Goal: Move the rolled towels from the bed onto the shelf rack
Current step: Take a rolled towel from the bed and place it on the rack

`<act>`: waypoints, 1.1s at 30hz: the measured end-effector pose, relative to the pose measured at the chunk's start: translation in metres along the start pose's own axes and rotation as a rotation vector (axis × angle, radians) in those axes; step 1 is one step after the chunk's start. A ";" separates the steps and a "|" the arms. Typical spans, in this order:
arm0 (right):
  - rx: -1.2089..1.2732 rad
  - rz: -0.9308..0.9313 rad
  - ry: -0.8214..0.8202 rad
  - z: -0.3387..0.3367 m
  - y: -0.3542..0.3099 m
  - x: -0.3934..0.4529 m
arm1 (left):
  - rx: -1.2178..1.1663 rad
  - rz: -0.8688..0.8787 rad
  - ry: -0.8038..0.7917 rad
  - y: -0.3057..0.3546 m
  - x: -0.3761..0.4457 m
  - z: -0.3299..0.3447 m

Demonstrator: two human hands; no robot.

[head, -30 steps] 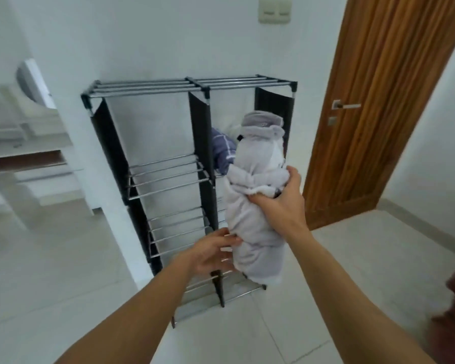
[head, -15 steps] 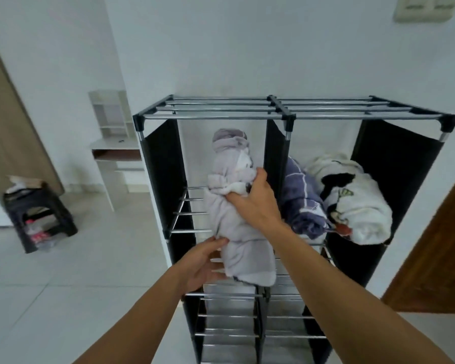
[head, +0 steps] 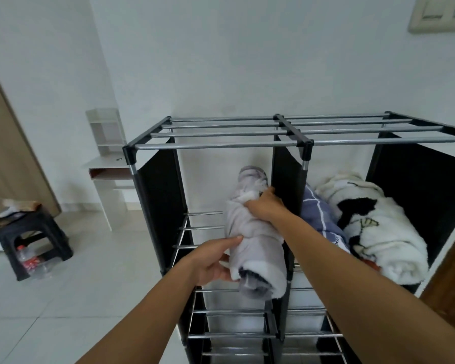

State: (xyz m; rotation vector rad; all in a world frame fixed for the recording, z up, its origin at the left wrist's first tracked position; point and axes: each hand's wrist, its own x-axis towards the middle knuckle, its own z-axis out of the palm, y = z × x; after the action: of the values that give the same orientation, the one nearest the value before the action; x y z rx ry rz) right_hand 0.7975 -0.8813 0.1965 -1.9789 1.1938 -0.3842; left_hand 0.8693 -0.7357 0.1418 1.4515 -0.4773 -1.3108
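Both hands (head: 264, 206) (head: 213, 261) forward, fingers (head: 234, 239) curled

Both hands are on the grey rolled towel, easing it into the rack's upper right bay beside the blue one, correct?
Not quite. The head view shows both hands, left and right, on the grey rolled towel, but it goes into the rack's upper left bay. The blue towel lies in the right bay, across the black divider.

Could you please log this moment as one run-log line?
grey towel entering rack left compartment | right hand grips | left hand holds end
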 end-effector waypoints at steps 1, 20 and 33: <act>0.000 0.009 0.011 -0.001 -0.001 0.004 | 0.013 0.011 -0.001 0.004 0.002 -0.001; -0.010 0.045 0.098 0.011 -0.007 0.027 | 0.127 0.160 0.135 0.016 0.047 0.004; -0.416 -0.019 0.050 0.017 0.016 0.011 | 0.403 0.229 0.274 0.005 0.057 0.011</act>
State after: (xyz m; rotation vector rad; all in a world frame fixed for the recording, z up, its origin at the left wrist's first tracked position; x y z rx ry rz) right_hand 0.8040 -0.8871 0.1720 -2.3459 1.3724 -0.2055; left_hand 0.8793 -0.7896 0.1216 1.8159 -0.7284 -0.8459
